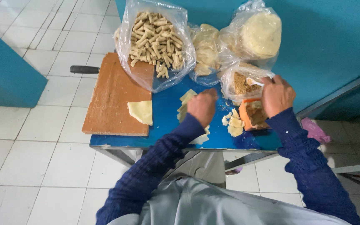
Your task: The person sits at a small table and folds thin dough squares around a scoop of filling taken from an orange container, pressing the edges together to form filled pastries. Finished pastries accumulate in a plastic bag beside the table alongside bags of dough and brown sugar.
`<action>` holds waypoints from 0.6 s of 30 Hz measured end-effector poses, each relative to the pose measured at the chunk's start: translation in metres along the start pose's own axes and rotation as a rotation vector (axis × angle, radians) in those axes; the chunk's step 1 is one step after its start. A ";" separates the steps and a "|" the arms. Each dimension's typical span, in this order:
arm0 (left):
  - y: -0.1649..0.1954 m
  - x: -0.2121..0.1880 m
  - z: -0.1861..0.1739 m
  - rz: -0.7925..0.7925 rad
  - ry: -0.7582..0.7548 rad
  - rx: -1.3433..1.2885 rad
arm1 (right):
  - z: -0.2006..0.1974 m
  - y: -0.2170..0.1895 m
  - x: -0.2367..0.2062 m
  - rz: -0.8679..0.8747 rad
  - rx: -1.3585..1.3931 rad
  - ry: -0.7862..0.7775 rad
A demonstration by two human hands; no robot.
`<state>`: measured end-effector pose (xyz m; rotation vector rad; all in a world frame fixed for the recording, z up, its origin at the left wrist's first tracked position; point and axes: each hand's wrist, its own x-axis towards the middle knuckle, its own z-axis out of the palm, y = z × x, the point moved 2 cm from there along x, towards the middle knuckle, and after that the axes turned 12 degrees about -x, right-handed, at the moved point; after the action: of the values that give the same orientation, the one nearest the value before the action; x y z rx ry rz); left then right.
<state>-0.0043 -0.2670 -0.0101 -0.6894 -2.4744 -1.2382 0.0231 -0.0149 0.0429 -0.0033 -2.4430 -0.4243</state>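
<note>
A white tiled floor point(30, 137) and blue wall point(326, 37) surround a small blue table point(167, 112). A brown board point(113, 91) lies on it. The left hand point(203, 106) rests curled over pale dough sheets point(187, 100). The right hand point(276, 95) pinches a white spoon point(255, 82) in a crumb bag point(242, 83).

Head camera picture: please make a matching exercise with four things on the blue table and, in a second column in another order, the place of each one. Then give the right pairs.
Things:
1. clear plastic bag of pale rolled sticks
2. brown wooden cutting board
3. small orange plastic container
4. flat pale yellow dough piece

Places:
A. at the left end of the blue table
B. on the right edge of the board
C. just below the right hand
D. at the back of the table, partly on the board

Pairs: 1-D, 2-A, 3-C, 4-B
</note>
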 end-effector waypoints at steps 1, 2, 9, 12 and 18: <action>-0.003 -0.004 -0.013 0.023 0.044 -0.021 | -0.003 0.004 0.000 -0.051 -0.044 0.087; -0.007 -0.008 -0.024 0.043 0.077 -0.041 | -0.001 0.007 0.000 -0.060 -0.044 0.090; -0.009 -0.040 -0.073 0.091 0.177 -0.098 | 0.022 0.044 0.030 -0.006 0.027 0.122; -0.015 -0.048 -0.078 0.008 0.124 -0.043 | 0.023 0.046 0.032 -0.004 0.100 0.093; -0.038 -0.058 -0.088 -0.096 0.094 0.017 | 0.006 0.025 0.021 -0.086 -0.066 -0.005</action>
<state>0.0279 -0.3738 -0.0097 -0.5014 -2.4632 -1.2523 0.0061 0.0087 0.0590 0.0735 -2.4393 -0.5430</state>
